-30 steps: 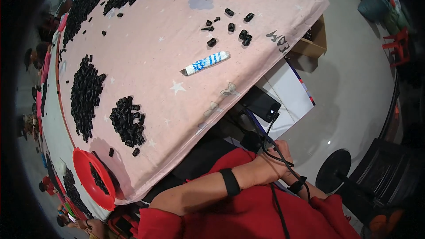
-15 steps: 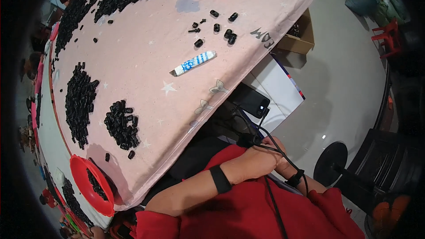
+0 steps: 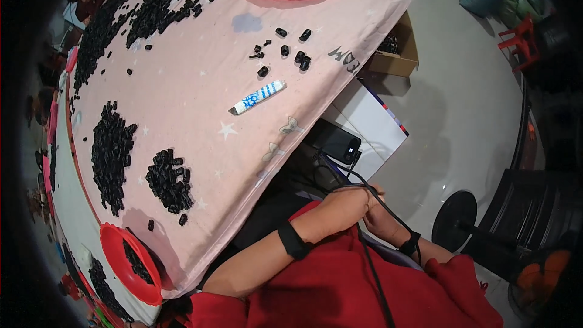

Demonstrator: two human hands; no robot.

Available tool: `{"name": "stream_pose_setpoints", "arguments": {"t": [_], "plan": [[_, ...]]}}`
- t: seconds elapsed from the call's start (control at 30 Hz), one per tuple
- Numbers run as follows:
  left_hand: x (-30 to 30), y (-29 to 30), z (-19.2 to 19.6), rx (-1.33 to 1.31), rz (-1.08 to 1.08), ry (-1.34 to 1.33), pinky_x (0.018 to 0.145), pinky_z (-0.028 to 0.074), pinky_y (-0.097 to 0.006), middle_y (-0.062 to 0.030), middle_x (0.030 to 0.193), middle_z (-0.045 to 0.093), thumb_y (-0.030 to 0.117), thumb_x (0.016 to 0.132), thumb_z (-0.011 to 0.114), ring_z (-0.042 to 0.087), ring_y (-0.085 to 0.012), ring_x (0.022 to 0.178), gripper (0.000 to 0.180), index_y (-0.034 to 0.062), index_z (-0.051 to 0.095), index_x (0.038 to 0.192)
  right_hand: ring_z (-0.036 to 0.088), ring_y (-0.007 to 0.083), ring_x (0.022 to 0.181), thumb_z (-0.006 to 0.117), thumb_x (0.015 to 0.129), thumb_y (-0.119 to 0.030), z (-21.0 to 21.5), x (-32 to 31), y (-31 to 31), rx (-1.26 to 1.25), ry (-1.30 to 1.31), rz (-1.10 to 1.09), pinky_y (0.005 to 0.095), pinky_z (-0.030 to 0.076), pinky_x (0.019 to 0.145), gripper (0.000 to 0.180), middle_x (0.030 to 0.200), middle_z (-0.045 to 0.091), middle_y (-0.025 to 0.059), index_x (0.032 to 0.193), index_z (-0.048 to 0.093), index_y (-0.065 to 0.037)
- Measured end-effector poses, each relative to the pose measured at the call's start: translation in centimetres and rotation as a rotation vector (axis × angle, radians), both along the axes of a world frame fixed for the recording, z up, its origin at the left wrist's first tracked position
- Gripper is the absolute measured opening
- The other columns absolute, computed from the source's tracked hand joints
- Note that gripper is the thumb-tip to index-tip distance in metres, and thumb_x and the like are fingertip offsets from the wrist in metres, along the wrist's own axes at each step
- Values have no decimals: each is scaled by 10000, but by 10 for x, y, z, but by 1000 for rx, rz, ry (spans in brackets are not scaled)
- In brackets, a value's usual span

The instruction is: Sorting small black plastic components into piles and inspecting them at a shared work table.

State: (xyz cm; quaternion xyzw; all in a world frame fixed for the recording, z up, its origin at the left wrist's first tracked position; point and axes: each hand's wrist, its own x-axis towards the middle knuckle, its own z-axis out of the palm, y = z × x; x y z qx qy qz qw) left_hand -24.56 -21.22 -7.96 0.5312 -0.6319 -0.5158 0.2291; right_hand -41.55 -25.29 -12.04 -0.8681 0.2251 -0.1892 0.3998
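Observation:
My left hand (image 3: 346, 209) and my right hand (image 3: 382, 220) meet in front of my red-sleeved body, beyond the table's near edge. Both look closed, with fingers curled together, but the left hand's back covers most of the fingertips. What they hold, if anything, is hidden. A black cable (image 3: 388, 214) runs past the fingers toward my right wrist, which wears a black strap (image 3: 410, 243). Another black strap (image 3: 293, 240) circles my left wrist. Just beyond the hands, a black phone (image 3: 335, 143) rests on a white box (image 3: 379, 136) below the table edge.
Piles of small black parts (image 3: 111, 161) lie on the pink tablecloth (image 3: 200, 91), with a blue-and-white wrapped stick (image 3: 258, 97). Red basins (image 3: 115, 231) hold more parts. A cardboard box (image 3: 401, 64), a red stool (image 3: 519, 42) and a black round-based stand (image 3: 454, 217) occupy the floor at right.
The view has shifted slightly, so table items appear lower and farther left. My hands stay together; the left has slid a little left, uncovering more of the right.

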Motion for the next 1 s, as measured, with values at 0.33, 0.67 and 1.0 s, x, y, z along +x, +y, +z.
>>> {"name": "stream_pose_setpoints", "arguments": {"t": [0.33,0.67,1.0], "plan": [[58,18,56,170,3,-62,751,503,-436,-192,900,679,273,962,573,659,-372,857,259,26,649,985,517,393,825,544,927,-35,-4,-50,9,10,217,-45,494,442,716,101,904,533,183,1029,538,-31],[90,23,61,208,117,-292,773,484,-474,-231,890,653,289,972,526,627,-415,878,301,3,614,940,564,351,822,577,853,14,32,-43,-15,-274,214,24,450,486,699,48,884,556,147,899,561,16],[92,27,35,164,337,-305,785,478,-475,-234,911,659,280,989,505,627,-419,893,290,2,588,983,526,408,855,536,903,-27,31,-45,-24,-109,254,-170,470,447,750,59,889,520,197,952,537,7]]}}
